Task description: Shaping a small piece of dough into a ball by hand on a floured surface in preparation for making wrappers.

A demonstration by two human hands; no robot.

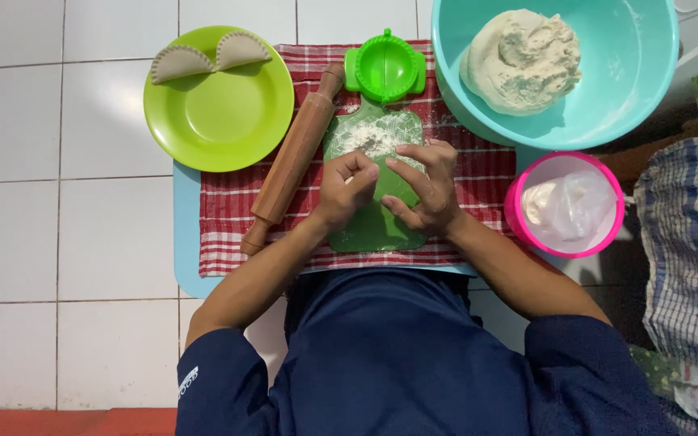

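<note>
At mid-frame, the left hand [347, 190] and right hand [423, 187] meet over the green cutting board [373, 230], fingers curled together; whether they pinch any dough is hidden. The board's floured patch [373, 139] is thin and uneven, so dough pressed below it could stick and tear. The wooden rolling pin [294, 157] lies just left.

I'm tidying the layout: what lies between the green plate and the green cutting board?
In the head view, a wooden rolling pin lies slanted on the checked cloth, between the green plate and the cutting board.
</note>
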